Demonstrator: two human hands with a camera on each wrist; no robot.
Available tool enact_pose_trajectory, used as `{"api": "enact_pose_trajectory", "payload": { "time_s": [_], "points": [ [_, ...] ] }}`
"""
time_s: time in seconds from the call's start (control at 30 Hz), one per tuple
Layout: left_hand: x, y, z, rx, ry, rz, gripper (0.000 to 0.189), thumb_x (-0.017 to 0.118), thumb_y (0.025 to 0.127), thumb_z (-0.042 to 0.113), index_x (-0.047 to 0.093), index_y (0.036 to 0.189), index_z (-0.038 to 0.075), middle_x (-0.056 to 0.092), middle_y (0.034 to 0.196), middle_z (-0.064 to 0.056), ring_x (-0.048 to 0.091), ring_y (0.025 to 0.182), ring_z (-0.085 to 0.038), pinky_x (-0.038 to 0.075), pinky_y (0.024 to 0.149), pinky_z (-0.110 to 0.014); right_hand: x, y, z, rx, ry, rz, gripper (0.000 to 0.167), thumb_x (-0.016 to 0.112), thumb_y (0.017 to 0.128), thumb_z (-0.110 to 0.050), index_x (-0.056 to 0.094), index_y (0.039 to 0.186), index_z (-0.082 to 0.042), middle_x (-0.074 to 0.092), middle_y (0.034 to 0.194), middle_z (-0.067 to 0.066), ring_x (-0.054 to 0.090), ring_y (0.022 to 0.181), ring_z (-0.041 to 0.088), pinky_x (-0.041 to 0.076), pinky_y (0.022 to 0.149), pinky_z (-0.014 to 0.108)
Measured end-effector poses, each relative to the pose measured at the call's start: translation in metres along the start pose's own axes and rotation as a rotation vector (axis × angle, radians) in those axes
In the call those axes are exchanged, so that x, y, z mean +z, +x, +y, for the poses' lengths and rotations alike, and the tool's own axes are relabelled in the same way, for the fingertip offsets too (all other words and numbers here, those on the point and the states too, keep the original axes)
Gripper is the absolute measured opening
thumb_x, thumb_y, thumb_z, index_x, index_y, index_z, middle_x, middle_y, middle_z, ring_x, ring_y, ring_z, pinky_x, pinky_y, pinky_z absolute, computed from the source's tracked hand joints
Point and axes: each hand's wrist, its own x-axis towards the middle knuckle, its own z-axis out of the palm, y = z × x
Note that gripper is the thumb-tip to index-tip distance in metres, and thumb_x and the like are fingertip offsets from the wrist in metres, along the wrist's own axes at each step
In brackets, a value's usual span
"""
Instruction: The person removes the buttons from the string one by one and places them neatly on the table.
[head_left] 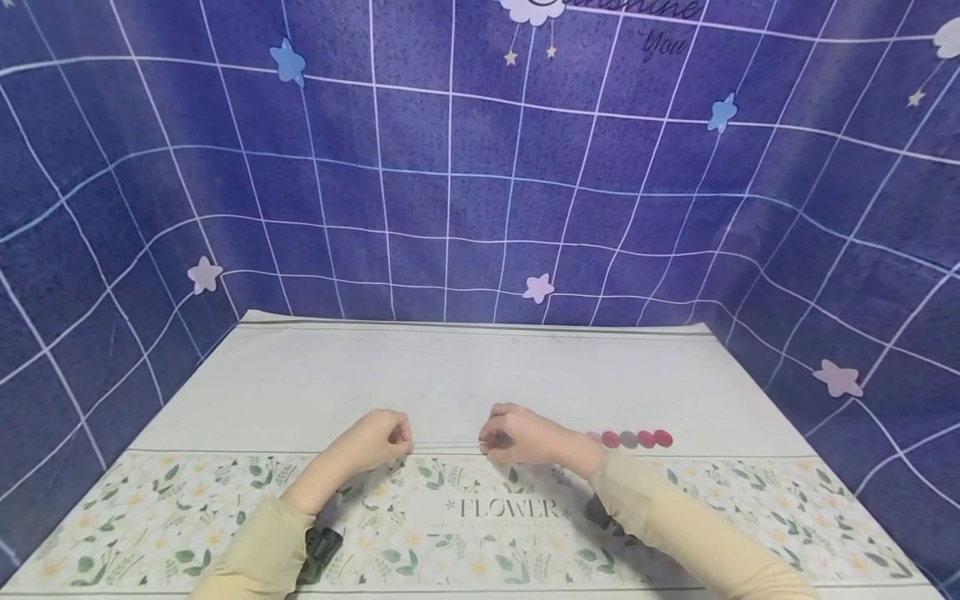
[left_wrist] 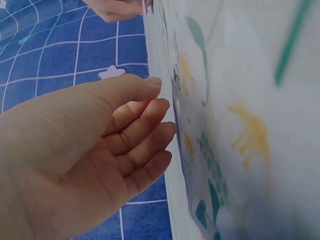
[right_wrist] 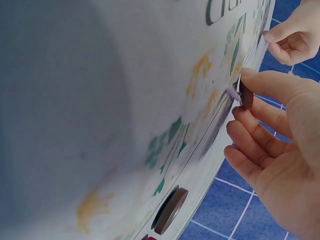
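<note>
In the head view, my left hand (head_left: 382,437) is at the left end of a thin white cord (head_left: 447,445), pinching it between thumb and forefinger. The cord stretches across to my right hand (head_left: 517,433) in what looks like two strands. With thumb and forefinger, my right hand grips a dark round button-like disc (right_wrist: 246,95) on edge. A short pale lilac piece (right_wrist: 233,93) sticks out from the disc's face. The other right fingers are loosely bent. In the left wrist view, my left thumb (left_wrist: 147,86) lies near the forefinger, and the cord does not show.
Right of my right forearm lies a row of several round discs, red (head_left: 647,439) and grey (head_left: 628,440), partly hidden by the wrist. The white cloth (head_left: 337,367) has a floral band with FLOWER lettering (head_left: 510,508). A blue gridded curtain (head_left: 420,208) surrounds the table.
</note>
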Motion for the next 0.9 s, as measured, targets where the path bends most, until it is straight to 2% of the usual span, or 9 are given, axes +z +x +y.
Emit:
{"api": "enact_pose_trajectory", "payload": {
  "time_s": [0.3,0.63,0.9],
  "points": [
    [-0.002,-0.001,0.004,-0.021,0.008,-0.002,0.013,0.067,0.083,0.015,0.058,0.075,0.016,0.054,0.068,0.007,0.05,0.065,-0.008,0.045,0.066,-0.026,-0.003,-0.006,0.001,0.031,0.028,-0.004,0.021,0.069,0.083,-0.019,0.068,0.102,-0.01,0.059,0.09,-0.003,0.054,0.086,0.007,0.047,0.088,0.024],
    [0.0,-0.001,0.004,-0.03,0.012,-0.003,0.013,0.067,0.083,0.014,0.057,0.074,0.016,0.053,0.066,0.007,0.048,0.063,-0.009,0.043,0.063,-0.026,-0.005,-0.011,0.003,0.099,0.021,-0.03,0.025,0.07,0.083,-0.023,0.068,0.105,-0.013,0.058,0.092,-0.009,0.054,0.089,0.003,0.047,0.092,0.026],
    [0.001,0.0,0.002,-0.038,0.016,0.001,0.013,0.067,0.083,0.015,0.058,0.074,0.016,0.053,0.066,0.008,0.049,0.064,-0.008,0.044,0.064,-0.026,-0.004,-0.013,0.006,0.056,-0.004,0.003,0.024,0.07,0.082,-0.022,0.068,0.103,-0.012,0.059,0.091,-0.007,0.055,0.087,0.005,0.048,0.09,0.027]
  ]
}}
